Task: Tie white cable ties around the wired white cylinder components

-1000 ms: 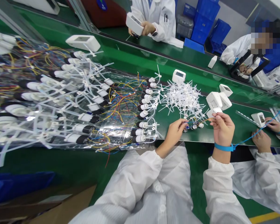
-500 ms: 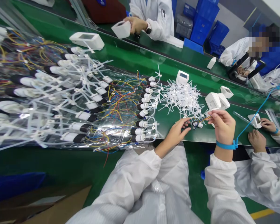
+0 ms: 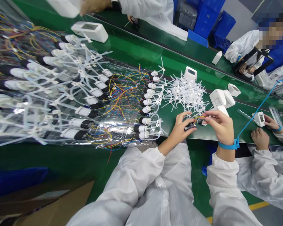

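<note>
My left hand (image 3: 181,128) pinches a small dark part (image 3: 190,126) between thumb and fingers, just over the near edge of the green bench (image 3: 172,121). Thin coloured wires (image 3: 199,118) run from it to my right hand (image 3: 219,124), whose thumb and fingers are closed on them. A blue strap with a cord circles my right wrist. Right behind the hands lies a heap of white branched plastic tubes (image 3: 186,91). To the left, rows of white and black cylinders (image 3: 146,102) with tubes and wires rest on clear plastic.
White housings (image 3: 218,99) stand right of the tube heap, another (image 3: 190,74) behind it, and a larger one (image 3: 89,31) at the back left. A co-worker's hands (image 3: 260,138) are at the right. Another person's hand holds a blurred white housing at the top left.
My right hand has moved left, closer to my left hand, which now pinches the dark part. Across the bench, a person's hand has carried a white housing to the left. The view has shifted slightly.
</note>
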Available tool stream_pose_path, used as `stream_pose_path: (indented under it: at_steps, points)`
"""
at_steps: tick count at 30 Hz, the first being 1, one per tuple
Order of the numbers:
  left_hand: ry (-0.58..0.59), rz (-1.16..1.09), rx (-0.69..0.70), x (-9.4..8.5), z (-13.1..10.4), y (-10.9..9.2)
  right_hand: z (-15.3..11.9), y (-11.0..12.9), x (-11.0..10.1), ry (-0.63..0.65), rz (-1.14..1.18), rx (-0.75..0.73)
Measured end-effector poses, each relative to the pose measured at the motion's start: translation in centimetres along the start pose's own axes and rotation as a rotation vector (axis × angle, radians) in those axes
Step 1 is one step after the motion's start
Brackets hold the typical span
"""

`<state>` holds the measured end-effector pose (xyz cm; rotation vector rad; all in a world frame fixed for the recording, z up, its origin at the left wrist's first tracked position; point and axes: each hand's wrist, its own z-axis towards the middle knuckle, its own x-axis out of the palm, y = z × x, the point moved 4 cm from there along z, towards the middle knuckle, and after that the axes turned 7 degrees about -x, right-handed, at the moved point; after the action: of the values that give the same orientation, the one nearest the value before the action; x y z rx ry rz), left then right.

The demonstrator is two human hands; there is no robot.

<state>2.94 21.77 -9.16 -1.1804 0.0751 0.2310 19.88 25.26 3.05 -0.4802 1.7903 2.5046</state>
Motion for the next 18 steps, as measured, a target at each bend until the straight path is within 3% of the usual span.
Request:
stream_pose_path:
  at_steps: [7,18]
  points:
    - [-0.191,-0.021,-0.003,-0.8,-0.2,-0.5,-0.1,0.4,0.2,-0.011,-0.058,-0.045]
    - [-0.265,-0.201,-0.108,-1.2,0.1,0.1,0.3,0.4,-3.2,-0.323,-0.196,-0.171]
